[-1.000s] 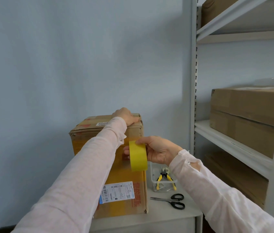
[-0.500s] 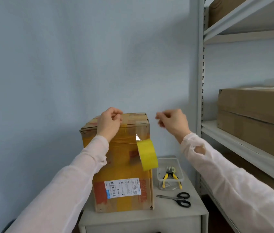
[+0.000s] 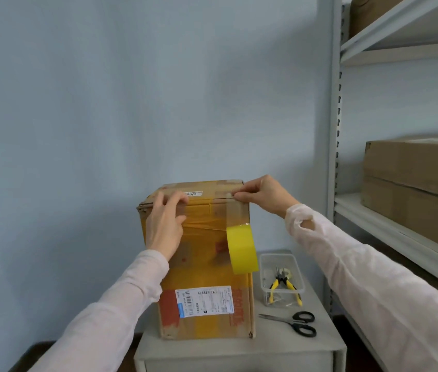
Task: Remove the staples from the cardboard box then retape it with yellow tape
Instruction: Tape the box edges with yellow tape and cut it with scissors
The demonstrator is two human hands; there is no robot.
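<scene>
Yellow tape roll (image 3: 242,248) hangs against box (image 3: 207,277) front; right hand (image 3: 263,193) pinches strip (image 3: 235,212) above, left hand (image 3: 165,224) flat alongside.

Box mid-frame on the counter, tools to its right, shelving along the right edge.

The cardboard box (image 3: 204,275) stands on the counter (image 3: 239,350). The tape roll (image 3: 242,251) hangs against the right of its front face. The left hand (image 3: 164,224) lies on the box's upper left front. The right hand (image 3: 263,194) pinches the tape strip (image 3: 235,213) at the top right edge. Right of the box sits a container (image 3: 277,255) holding pliers (image 3: 283,287), with scissors (image 3: 293,320) in front of it. More boxes (image 3: 414,183) sit on the shelf unit (image 3: 336,130).
</scene>
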